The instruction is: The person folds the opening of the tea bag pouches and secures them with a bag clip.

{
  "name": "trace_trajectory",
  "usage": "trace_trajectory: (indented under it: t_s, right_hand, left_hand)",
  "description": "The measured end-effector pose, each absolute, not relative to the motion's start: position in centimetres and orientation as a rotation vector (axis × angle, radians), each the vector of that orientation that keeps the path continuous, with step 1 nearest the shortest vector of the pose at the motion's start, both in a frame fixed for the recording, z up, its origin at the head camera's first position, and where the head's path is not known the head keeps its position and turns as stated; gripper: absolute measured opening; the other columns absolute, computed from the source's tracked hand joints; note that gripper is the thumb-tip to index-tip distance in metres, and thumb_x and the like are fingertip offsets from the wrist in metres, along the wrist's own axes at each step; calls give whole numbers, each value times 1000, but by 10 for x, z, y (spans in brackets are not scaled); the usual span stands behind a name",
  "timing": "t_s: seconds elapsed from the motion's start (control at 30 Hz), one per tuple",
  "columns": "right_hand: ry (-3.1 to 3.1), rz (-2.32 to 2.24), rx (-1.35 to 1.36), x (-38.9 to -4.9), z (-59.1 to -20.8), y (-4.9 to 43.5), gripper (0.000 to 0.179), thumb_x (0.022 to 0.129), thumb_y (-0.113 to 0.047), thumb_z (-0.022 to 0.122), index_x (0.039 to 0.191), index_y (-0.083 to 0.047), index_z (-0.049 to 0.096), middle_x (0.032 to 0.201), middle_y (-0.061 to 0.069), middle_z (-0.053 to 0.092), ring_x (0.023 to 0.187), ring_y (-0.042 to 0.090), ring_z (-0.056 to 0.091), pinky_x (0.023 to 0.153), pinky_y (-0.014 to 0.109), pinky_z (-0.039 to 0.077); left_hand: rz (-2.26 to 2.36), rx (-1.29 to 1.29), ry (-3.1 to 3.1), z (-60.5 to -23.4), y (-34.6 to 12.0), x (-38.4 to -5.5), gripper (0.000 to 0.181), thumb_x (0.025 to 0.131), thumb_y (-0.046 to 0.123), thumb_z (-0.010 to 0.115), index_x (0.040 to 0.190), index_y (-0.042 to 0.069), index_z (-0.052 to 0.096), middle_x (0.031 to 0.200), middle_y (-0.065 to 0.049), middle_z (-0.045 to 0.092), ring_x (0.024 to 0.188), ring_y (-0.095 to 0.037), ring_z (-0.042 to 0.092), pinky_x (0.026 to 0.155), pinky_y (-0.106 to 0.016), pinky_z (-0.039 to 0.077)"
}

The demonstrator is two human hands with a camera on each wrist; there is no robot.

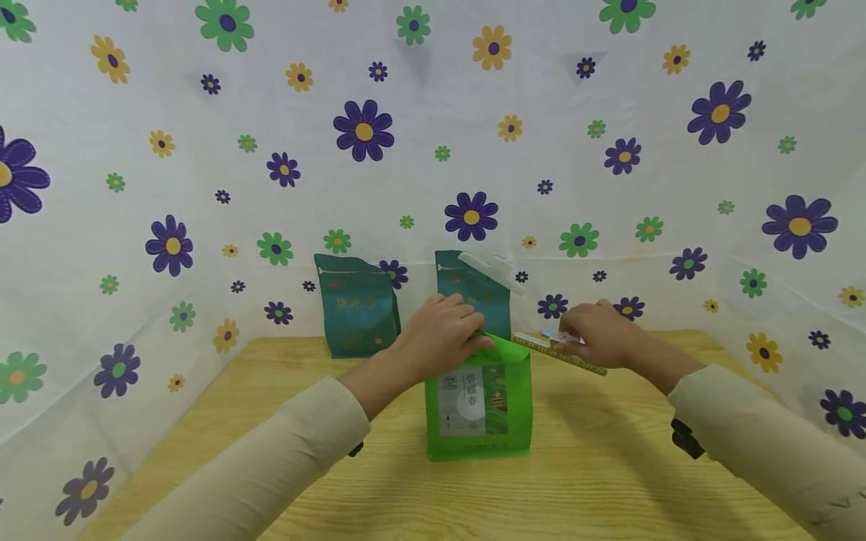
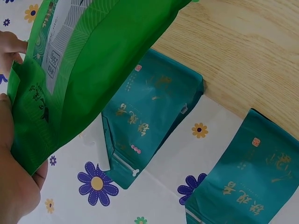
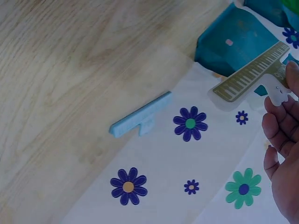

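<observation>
My left hand point(image 1: 436, 338) grips the folded top of a bright green tea bag point(image 1: 517, 406), which stands upright on the table with its printed label facing me. In the left wrist view the same green bag point(image 2: 107, 60) leans large across the upper left, its top edge in the fingers. To the right of the bag, my right hand point(image 1: 598, 330) pinches the white handle of a bag clip point(image 3: 247, 79). This clip has a long bar with ruler-like marks, tilted down to the right in the head view, its left end close to the bag's top corner.
Two teal bags stand at the back: one on the left point(image 1: 361, 308), and one point(image 1: 473, 285) behind the green bag with a white clip point(image 1: 490, 270) slanting across its top. A light blue clip point(image 3: 145, 114) lies near the table's back edge. Flowered cloth point(image 1: 419, 188) encloses the table.
</observation>
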State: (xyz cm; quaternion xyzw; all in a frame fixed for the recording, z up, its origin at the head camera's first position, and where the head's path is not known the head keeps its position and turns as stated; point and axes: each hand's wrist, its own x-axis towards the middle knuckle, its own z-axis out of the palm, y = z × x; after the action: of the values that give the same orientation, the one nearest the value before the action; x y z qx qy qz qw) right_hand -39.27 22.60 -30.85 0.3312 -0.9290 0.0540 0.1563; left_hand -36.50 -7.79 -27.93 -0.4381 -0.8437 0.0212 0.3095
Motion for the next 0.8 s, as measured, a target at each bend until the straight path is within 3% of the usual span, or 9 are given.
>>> trace_trajectory:
  t_s: [0.33,0.8]
  right_hand:
    - [-2576,115,1006,-379,-279,224,15,93,-25,71,94,-10,70,82,-3,67,76,12,59,79,44,38]
    - [-2465,136,1092,-361,-262,223,17,89,-22,76,96,-10,67,81,-5,64,76,9,56,82,40,36]
  left_hand:
    - [80,-1161,-2262,-278,-78,-366,25,99,40,61,92,16,67,86,4,69,78,-16,51,69,-29,36]
    - [124,-1155,-2264,-278,-78,-366,27,96,42,63,100,16,69,94,3,71,83,-16,54,73,-31,42]
